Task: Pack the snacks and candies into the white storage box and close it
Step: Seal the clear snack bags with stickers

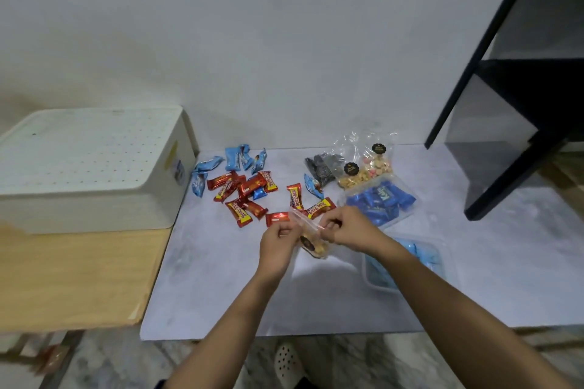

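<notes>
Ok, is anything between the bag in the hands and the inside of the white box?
Yes. The lid sits on the white box, covering its opening. The left hand and right hand both hold the snack bag. Loose candies lie flat on the table between, likely easy to pass over.

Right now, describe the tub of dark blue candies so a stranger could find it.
Find the black shelf frame on the right of the tabletop. Left of its foot, in front of the snack bags, lies a clear tub. Its candies are dark blue; the nearer tub holds pale blue ones.
</notes>
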A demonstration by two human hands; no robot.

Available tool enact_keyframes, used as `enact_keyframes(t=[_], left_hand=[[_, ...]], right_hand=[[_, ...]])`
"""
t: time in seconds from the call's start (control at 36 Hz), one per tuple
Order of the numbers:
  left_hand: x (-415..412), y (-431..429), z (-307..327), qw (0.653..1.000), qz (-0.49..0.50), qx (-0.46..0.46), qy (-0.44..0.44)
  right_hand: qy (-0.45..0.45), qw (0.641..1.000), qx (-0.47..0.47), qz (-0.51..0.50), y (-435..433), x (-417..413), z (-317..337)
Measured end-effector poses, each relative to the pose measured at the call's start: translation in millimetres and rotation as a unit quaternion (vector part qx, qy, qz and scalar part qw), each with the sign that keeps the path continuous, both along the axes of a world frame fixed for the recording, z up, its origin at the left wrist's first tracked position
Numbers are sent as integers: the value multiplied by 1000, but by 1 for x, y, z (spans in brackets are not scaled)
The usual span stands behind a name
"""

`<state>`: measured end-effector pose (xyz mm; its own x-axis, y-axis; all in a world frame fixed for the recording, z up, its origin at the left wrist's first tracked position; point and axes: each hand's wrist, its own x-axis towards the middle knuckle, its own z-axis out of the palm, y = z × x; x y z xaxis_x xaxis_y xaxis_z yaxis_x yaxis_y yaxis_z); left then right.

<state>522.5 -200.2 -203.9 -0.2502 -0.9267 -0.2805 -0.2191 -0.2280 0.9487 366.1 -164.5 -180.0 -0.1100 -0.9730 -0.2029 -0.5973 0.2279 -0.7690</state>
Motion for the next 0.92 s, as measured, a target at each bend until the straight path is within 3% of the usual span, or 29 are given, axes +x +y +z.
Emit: enact_keyframes(t=[0.36, 0.69, 0.92], left_hand=[[9, 1, -1, 995, 1, 77, 57], [6, -10, 3, 995, -21, 83, 44], [12, -11, 6, 989, -78, 98, 83]], right_hand=[[-45, 995, 40, 78, 2, 12, -3], [-42, 996, 27, 74, 1, 12, -5], [-67, 996, 26, 58, -2, 10, -4]])
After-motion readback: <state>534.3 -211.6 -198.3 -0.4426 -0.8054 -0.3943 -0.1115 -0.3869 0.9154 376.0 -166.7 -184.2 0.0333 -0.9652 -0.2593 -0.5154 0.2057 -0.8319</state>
